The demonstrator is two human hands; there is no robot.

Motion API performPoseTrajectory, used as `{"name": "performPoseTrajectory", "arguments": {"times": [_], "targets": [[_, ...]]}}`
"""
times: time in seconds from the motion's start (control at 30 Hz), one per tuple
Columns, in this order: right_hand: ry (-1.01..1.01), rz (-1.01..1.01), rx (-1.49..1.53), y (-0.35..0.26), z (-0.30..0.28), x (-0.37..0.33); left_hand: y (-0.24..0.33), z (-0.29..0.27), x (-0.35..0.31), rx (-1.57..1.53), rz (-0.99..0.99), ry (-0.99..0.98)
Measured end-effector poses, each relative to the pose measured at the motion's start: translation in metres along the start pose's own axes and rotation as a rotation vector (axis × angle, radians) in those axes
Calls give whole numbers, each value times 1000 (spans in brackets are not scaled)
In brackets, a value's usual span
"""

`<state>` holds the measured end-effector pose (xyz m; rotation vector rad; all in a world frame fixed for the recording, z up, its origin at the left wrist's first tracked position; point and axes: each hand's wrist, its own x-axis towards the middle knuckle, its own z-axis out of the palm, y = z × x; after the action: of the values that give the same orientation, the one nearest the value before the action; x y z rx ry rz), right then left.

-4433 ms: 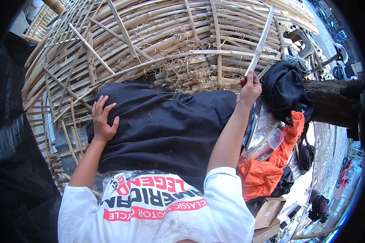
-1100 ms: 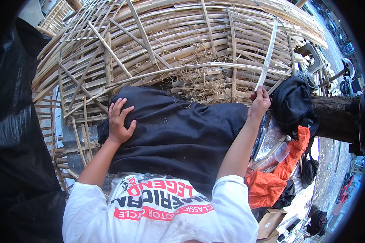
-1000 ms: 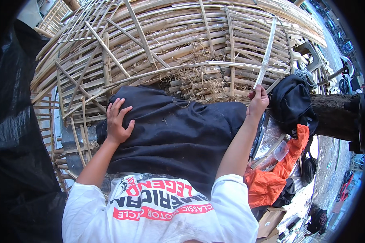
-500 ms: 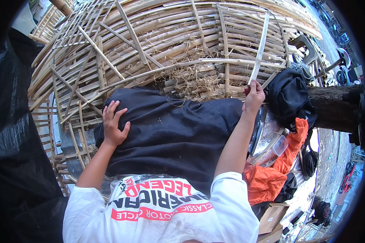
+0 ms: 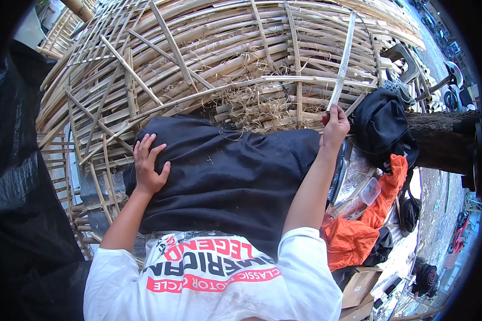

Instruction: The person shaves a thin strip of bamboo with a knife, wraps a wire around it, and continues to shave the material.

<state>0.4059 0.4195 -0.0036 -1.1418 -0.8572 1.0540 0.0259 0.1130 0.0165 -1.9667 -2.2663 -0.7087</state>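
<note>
My left hand rests with its fingers spread on the black cloth over my lap, near my left knee. It holds nothing. My right hand is closed round the lower end of a long, flat, pale bamboo strip. The strip points up and away, tilted slightly to the right, over the bamboo slats. Curly bamboo shavings lie in a heap just beyond my knees, between my two hands.
Many bamboo slats form a wide frame ahead. To the right are a black bag, a thick trunk, an orange cloth, a clear plastic container and a cardboard box. A black sheet hangs at left.
Almost nothing differs. The view has shifted very slightly, and both hands keep their places, the right one still gripping the bamboo strip.
</note>
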Motion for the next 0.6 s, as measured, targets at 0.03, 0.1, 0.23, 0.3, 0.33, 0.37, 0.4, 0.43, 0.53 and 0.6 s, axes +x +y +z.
{"name": "performPoseTrajectory", "arguments": {"times": [0.03, 0.1, 0.23, 0.3, 0.33, 0.37, 0.4, 0.43, 0.53, 0.6], "targets": [[1, 2, -2, 0, 0, 0, 0, 0, 0, -3, -1, 1], [4, 5, 0, 1, -2, 0, 4, -1, 1, 23, -3, -4], [26, -17, 29, 0, -1, 1, 28, -5, 29, 46, 166, -47], [45, -17, 50, -2, 1, -2, 54, 7, 67, -76, 314, -83], [60, -24, 72, -4, -1, -2, 70, 20, 90, -178, 344, -122], [72, -31, 69, -4, -7, -1, 93, 32, 116, -257, 359, -100], [75, -42, 72, -4, -13, 1, 109, 51, 140, -289, 379, -88], [79, -54, 74, -4, -20, 2, 125, 71, 165, -346, 375, -126], [132, -71, 65, -10, -18, -3, 154, 137, 233, -352, 318, -220], [152, -75, 93, -11, -18, -3, 163, 184, 270, -290, 294, -204]]}}
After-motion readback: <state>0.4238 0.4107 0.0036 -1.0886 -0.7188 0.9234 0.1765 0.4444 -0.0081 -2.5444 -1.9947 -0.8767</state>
